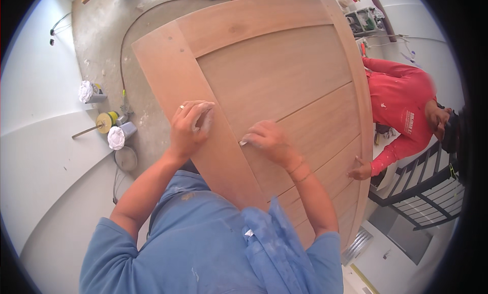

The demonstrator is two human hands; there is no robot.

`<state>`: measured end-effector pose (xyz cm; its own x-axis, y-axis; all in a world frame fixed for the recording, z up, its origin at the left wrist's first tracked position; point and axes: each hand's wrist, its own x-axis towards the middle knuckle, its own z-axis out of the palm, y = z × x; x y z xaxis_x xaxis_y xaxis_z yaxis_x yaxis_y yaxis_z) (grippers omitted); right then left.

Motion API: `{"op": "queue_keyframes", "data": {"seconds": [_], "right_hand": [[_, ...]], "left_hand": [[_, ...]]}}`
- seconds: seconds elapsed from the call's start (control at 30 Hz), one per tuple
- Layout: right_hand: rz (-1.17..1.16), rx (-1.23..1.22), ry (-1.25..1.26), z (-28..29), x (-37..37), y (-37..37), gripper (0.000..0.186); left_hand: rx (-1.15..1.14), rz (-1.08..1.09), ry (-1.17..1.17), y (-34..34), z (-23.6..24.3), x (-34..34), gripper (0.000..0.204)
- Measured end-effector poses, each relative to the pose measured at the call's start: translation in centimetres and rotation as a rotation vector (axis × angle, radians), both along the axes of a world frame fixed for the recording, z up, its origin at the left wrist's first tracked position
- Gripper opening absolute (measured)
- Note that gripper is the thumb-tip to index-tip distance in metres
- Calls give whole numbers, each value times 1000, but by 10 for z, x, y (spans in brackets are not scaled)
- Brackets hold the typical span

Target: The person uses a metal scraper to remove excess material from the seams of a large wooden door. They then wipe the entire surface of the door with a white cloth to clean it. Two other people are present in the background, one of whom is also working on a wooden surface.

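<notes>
A large wooden door [284,60] with recessed panels and a raised frame lies flat before me. Above its near left frame board, my left hand [192,122] has its fingers curled round to the thumb, with whitish dust on them. Whether anything sits in that pinch, I cannot make out. My right hand [267,140], slightly blurred, is closed on a small pale piece [243,143] at the fingertips. That piece rests against the inner edge of the frame board, where it meets the recessed panel.
Across the door on the right, a person in a red shirt [399,98] has one hand by its edge. Wrapped cans [122,134] and a yellow reel [107,122] stand on the left floor near a cable [122,65]. Black stair railings [427,192] rise at right.
</notes>
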<state>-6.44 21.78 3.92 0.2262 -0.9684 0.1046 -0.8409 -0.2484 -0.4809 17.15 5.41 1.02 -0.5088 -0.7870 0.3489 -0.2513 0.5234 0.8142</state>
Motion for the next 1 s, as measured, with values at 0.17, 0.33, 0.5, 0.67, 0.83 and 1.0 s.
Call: {"op": "queue_keyframes", "data": {"seconds": [0.17, 0.33, 0.5, 0.67, 0.83, 1.0], "right_hand": [[-40, -11, 133, -3, -15, 10, 14], [9, -49, 98, -9, -4, 9, 15], [-66, -25, 113, -4, -30, 11, 15], [7, 18, 46, -4, 2, -2, 15], [27, 115, 54, -6, -16, -10, 16], [45, 158, 76, -4, -18, -9, 15]], "left_hand": [[-17, -16, -30, -1, 2, 0, 16], [-30, -28, -35, -2, 3, -4, 17], [-34, -34, -32, -3, 0, -1, 18], [-31, -31, -59, -2, 5, -2, 19], [-75, -29, -46, -4, 0, -2, 20], [-55, -28, -58, -3, 1, -1, 20]]}}
